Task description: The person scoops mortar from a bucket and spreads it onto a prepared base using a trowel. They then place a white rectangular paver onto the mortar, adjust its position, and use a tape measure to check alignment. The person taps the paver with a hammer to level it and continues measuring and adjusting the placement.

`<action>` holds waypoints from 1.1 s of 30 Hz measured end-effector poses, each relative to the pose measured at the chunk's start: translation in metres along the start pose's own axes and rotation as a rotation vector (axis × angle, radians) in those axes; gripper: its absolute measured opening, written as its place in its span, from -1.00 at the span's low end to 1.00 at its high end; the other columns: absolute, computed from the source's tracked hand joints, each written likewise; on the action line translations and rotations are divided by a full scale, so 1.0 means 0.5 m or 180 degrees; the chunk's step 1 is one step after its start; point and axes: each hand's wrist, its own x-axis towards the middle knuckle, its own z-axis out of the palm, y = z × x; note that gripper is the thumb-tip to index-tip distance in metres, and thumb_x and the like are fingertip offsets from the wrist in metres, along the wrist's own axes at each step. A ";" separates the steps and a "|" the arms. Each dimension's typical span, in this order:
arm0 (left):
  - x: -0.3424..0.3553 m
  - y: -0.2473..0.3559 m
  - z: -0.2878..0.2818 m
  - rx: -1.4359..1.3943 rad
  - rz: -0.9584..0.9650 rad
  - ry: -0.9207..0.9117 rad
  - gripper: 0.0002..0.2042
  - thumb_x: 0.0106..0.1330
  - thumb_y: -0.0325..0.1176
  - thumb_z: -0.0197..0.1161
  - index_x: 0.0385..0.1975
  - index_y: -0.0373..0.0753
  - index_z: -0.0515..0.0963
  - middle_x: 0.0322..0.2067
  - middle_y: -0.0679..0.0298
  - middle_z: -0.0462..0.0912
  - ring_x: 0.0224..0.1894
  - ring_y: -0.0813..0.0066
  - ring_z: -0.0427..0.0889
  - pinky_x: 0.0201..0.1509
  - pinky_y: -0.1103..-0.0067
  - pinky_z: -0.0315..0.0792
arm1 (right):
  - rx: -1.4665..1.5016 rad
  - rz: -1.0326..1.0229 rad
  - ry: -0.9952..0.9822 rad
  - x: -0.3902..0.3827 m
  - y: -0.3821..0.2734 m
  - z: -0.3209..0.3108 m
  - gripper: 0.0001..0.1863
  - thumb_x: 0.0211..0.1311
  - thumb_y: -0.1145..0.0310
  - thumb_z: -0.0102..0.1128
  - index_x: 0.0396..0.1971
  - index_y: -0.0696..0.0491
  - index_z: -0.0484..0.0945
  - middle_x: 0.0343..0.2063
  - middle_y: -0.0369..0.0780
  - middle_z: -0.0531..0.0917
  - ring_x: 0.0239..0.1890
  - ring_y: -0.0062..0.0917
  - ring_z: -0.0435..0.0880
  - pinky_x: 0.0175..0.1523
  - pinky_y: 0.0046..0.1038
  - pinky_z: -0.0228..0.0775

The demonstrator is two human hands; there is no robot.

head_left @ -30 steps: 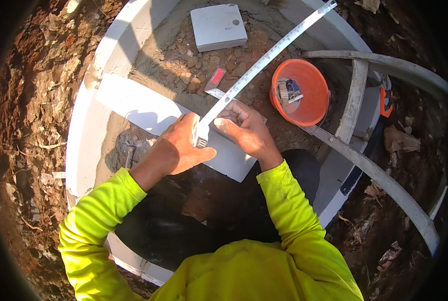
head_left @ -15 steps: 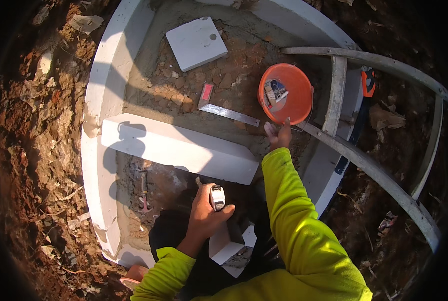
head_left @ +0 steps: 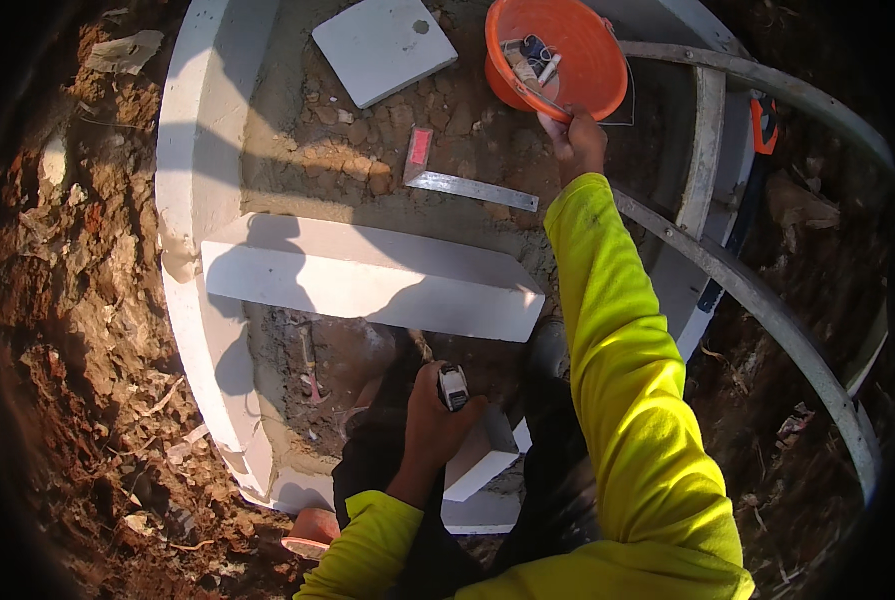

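My right hand (head_left: 579, 145) reaches forward, closed on the near rim of an orange bucket (head_left: 599, 80). The bucket looks tilted, with several small items inside, among them a white cord and something blue. My left hand (head_left: 433, 425) is wrapped round a white and black tape measure (head_left: 453, 387) above my dark-clad legs. Between the hands lies a long white block (head_left: 377, 280). A try square (head_left: 477, 189) with a red-marked stock rests on the soil beyond that block.
Pale block walls (head_left: 199, 130) surround the plot. A metal ladder (head_left: 709, 150) leans over the right wall, near an orange-handled saw (head_left: 763, 125). A square white slab (head_left: 385, 50) lies at the back, a hammer (head_left: 310, 365) at left, a terracotta-coloured container (head_left: 312, 530) below.
My right hand has gone from open beside the bucket to gripping its rim. The bucket has moved farther away and tilted. My left hand keeps hold of the tape measure.
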 end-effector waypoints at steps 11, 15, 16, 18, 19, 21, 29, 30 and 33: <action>0.055 -0.074 -0.020 -0.0628 -0.0174 0.0358 -0.65 0.07 -0.50 0.26 -0.12 -0.35 0.40 -0.40 0.26 0.51 -0.33 0.49 0.53 -0.20 0.53 0.46 | -0.2616 -0.0014 0.0004 -0.240 0.059 -0.417 -0.23 0.22 -0.01 0.27 0.28 0.19 0.30 0.15 -0.17 0.49 0.18 -0.40 0.45 0.23 -0.37 0.31; 0.104 -0.123 -0.131 -0.0390 0.0133 0.1156 -0.56 0.11 -0.57 0.19 0.04 -0.35 0.34 -0.29 0.22 0.52 -0.25 0.41 0.54 -0.14 0.51 0.48 | -0.2368 0.1225 0.0735 -0.404 0.090 -0.513 0.02 0.19 -0.28 0.13 0.41 0.13 0.01 0.31 -0.07 0.29 0.34 -0.22 0.26 0.30 -0.05 0.19; 0.127 -0.161 -0.171 0.0172 0.0548 0.1412 -0.49 0.10 -0.57 0.19 0.12 -0.36 0.32 -0.21 0.12 0.54 -0.17 0.30 0.57 -0.06 0.45 0.49 | -0.2191 0.1460 0.0887 -0.437 0.106 -0.493 0.01 0.20 -0.32 0.08 0.41 0.11 0.02 0.32 -0.07 0.29 0.34 -0.21 0.26 0.30 -0.02 0.18; 0.177 -0.163 -0.242 0.1619 0.0526 0.1871 -0.35 0.08 -0.51 0.24 0.25 -0.36 0.23 0.04 -0.12 0.41 0.06 0.00 0.47 0.15 0.30 0.39 | -0.1707 0.1729 0.0829 -0.458 0.136 -0.456 -0.01 0.21 -0.37 0.00 0.41 0.08 0.05 0.30 -0.08 0.31 0.32 -0.22 0.28 0.28 -0.01 0.19; 0.201 -0.155 -0.269 0.2063 0.0469 0.2027 -0.28 0.07 -0.47 0.26 0.31 -0.36 0.18 0.15 -0.24 0.33 0.17 -0.14 0.40 0.24 0.24 0.33 | -0.1394 0.1745 0.0642 -0.454 0.150 -0.441 -0.02 0.22 -0.38 -0.02 0.41 0.06 0.07 0.29 -0.10 0.33 0.31 -0.24 0.30 0.27 -0.03 0.20; 0.223 -0.117 -0.311 0.2117 0.0356 0.1913 -0.17 0.04 -0.38 0.32 0.37 -0.36 0.10 0.25 -0.36 0.20 0.26 -0.25 0.30 0.32 0.23 0.26 | -0.1072 0.1756 0.0441 -0.440 0.190 -0.451 -0.05 0.24 -0.39 -0.04 0.40 0.04 0.12 0.27 -0.14 0.36 0.27 -0.27 0.34 0.25 -0.07 0.22; 0.286 -0.116 -0.314 0.2924 -0.0011 0.1675 -0.04 0.01 -0.13 0.36 0.42 -0.32 0.02 0.31 -0.50 0.01 0.29 -0.35 0.27 0.29 0.27 0.32 | -0.1330 0.1336 0.0707 -0.404 0.260 -0.487 -0.16 0.26 -0.30 0.05 0.31 0.07 0.30 0.22 -0.19 0.40 0.21 -0.36 0.38 0.22 -0.15 0.23; 0.287 -0.113 -0.309 0.2953 -0.0055 0.1701 -0.04 0.02 -0.13 0.36 0.42 -0.32 0.01 0.31 -0.50 0.01 0.28 -0.34 0.28 0.28 0.26 0.32 | -0.1404 0.1349 0.0766 -0.405 0.254 -0.480 -0.16 0.26 -0.29 0.06 0.31 0.08 0.30 0.22 -0.19 0.40 0.22 -0.36 0.38 0.22 -0.17 0.23; 0.287 -0.100 -0.297 0.3007 -0.0191 0.1746 -0.05 0.04 -0.11 0.34 0.42 -0.31 0.00 0.31 -0.49 0.01 0.26 -0.33 0.32 0.27 0.26 0.34 | -0.1529 0.1362 0.0876 -0.404 0.250 -0.472 -0.16 0.25 -0.28 0.08 0.30 0.09 0.31 0.23 -0.19 0.39 0.22 -0.37 0.36 0.23 -0.20 0.24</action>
